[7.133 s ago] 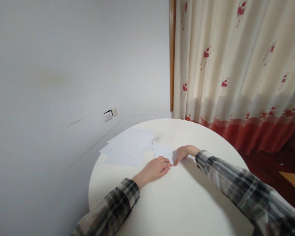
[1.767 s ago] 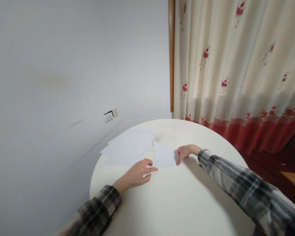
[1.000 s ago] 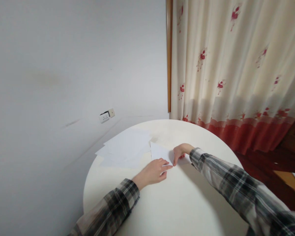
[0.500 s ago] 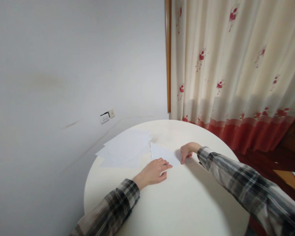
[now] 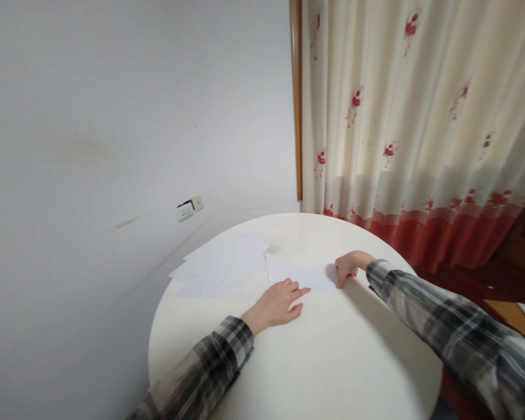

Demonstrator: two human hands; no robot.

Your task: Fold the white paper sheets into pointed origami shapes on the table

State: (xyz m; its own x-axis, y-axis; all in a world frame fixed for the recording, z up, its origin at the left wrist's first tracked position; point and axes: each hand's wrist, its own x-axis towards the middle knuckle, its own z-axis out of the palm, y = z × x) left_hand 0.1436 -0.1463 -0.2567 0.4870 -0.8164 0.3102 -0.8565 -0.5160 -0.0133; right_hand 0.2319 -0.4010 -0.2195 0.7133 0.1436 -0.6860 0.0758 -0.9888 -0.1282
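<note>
A white sheet of paper (image 5: 304,274) lies folded on the round white table (image 5: 315,361). My left hand (image 5: 276,303) rests flat on its near left corner, fingers stretched out. My right hand (image 5: 347,266) presses its fingertips down on the sheet's right end, fingers curled. Both arms wear plaid sleeves.
A loose pile of white sheets (image 5: 221,266) lies on the table's far left. A grey wall with a socket (image 5: 189,208) stands behind. A cream curtain with red flowers (image 5: 411,128) hangs at the right, by a wooden frame (image 5: 296,99).
My right hand has slid to the right along the sheet, which now lies longer and flatter. My left hand has stayed on the near left corner.
</note>
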